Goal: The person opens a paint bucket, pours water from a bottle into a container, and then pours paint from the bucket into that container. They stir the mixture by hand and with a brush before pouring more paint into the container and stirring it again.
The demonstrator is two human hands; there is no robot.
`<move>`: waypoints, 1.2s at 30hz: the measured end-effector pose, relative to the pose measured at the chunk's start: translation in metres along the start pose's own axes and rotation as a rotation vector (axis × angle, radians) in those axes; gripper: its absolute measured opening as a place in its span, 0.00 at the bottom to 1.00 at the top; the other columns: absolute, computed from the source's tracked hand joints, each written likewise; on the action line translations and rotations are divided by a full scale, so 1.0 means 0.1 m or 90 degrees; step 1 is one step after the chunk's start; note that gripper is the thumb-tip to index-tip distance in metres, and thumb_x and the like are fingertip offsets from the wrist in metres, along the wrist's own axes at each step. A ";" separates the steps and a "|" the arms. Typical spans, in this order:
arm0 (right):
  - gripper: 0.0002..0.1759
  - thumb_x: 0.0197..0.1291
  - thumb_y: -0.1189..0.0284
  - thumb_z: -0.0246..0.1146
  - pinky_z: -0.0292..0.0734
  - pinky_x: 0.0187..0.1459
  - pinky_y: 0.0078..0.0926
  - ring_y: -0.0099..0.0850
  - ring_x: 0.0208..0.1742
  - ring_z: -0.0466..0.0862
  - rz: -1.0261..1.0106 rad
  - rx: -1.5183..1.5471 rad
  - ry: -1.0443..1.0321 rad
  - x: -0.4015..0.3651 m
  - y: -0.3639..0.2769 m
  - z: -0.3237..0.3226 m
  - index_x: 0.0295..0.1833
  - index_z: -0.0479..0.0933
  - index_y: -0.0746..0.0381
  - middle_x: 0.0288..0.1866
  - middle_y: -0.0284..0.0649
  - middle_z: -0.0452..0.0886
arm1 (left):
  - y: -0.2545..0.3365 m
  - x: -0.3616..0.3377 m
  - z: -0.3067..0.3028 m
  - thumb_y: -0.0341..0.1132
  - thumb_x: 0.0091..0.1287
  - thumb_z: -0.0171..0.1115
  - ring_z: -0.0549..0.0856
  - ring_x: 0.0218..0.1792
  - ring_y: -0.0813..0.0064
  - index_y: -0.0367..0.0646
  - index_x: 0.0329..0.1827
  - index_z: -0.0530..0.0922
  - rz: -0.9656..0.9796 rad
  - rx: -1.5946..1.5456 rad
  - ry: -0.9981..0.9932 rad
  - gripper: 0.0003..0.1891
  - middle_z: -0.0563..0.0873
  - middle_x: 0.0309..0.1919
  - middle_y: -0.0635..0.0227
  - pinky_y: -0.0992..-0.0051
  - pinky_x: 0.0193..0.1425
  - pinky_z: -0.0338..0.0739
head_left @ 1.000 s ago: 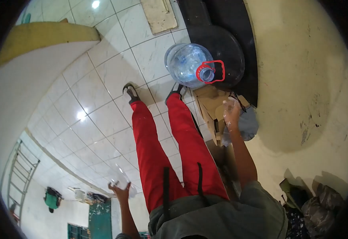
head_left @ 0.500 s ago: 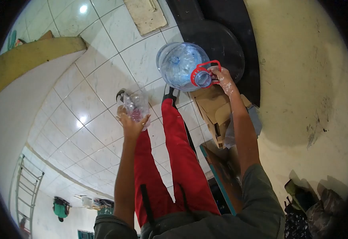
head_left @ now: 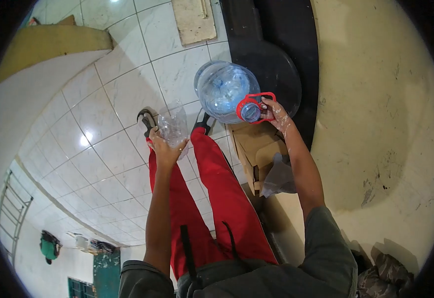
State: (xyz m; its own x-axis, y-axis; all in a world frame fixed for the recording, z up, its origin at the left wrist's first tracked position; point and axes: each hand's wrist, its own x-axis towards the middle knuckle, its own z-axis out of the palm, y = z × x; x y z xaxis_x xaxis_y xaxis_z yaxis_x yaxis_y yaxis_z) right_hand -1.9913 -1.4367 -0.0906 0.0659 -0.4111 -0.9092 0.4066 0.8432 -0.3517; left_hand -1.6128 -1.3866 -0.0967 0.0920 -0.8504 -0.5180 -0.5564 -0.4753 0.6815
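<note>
Red handle (head_left: 262, 95): right hand (head_left: 276, 113) is clenching it, steadying water jug (head_left: 222, 92); left hand (head_left: 166, 150) is clasping clear container (head_left: 173, 125), upright above its fingers.

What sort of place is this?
Probably a room in a home or small shop: a glossy white tiled floor, a large clear blue plastic water jug with a red handle, and an open brown cardboard box by a cream wall.

Open tiled floor (head_left: 112, 109) on the left — loads of room; the right is crowded by cardboard box (head_left: 259, 149) and black stand (head_left: 276, 54).
</note>
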 end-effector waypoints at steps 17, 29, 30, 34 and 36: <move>0.05 0.52 0.73 0.55 0.76 0.45 0.22 0.22 0.38 0.76 -0.060 -0.119 0.067 -0.41 0.33 1.00 0.36 0.69 0.58 0.34 0.28 0.70 | -0.77 0.14 -0.46 0.37 0.34 0.79 0.64 0.62 0.49 0.35 0.63 0.58 0.081 0.091 -0.021 0.51 0.68 0.58 0.49 0.54 0.66 0.56; 0.04 0.55 0.81 0.51 0.62 0.30 0.15 0.17 0.23 0.62 -0.052 -0.144 0.075 -0.41 0.75 1.77 0.35 0.70 0.62 0.27 0.28 0.67 | -1.08 0.78 -0.57 0.33 0.39 0.72 0.67 0.61 0.49 0.42 0.63 0.61 0.288 0.073 -0.073 0.44 0.71 0.58 0.56 0.55 0.66 0.60; 0.03 0.56 0.80 0.51 0.67 0.32 0.16 0.17 0.22 0.62 -0.044 -0.141 0.031 -0.39 0.78 1.81 0.35 0.69 0.61 0.26 0.28 0.67 | -1.09 0.81 -0.59 0.33 0.40 0.72 0.67 0.61 0.51 0.41 0.63 0.61 0.323 0.039 -0.084 0.43 0.70 0.58 0.56 0.55 0.67 0.59; 0.04 0.57 0.80 0.50 0.76 0.44 0.24 0.18 0.26 0.67 -0.042 -0.099 0.051 -0.28 0.96 2.03 0.36 0.66 0.60 0.29 0.30 0.68 | -1.21 0.88 -0.61 0.28 0.40 0.68 0.61 0.66 0.55 0.46 0.64 0.59 0.321 0.080 -0.129 0.43 0.66 0.62 0.58 0.56 0.72 0.53; 0.05 0.58 0.80 0.49 0.75 0.54 0.34 0.21 0.31 0.72 -0.038 -0.141 0.083 -0.22 1.06 2.23 0.36 0.63 0.58 0.33 0.32 0.68 | -1.24 0.91 -0.65 0.33 0.42 0.70 0.66 0.63 0.53 0.40 0.63 0.61 0.362 0.082 -0.082 0.41 0.70 0.59 0.56 0.54 0.70 0.56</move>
State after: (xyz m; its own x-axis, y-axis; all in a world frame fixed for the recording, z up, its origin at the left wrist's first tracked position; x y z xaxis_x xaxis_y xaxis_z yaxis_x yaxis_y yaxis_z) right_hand -1.7465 -1.4157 -0.0584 -0.0763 -0.4255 -0.9017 0.1965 0.8802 -0.4320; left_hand -1.4814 -1.4191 -0.1948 -0.3462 -0.9254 -0.1543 -0.5850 0.0844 0.8067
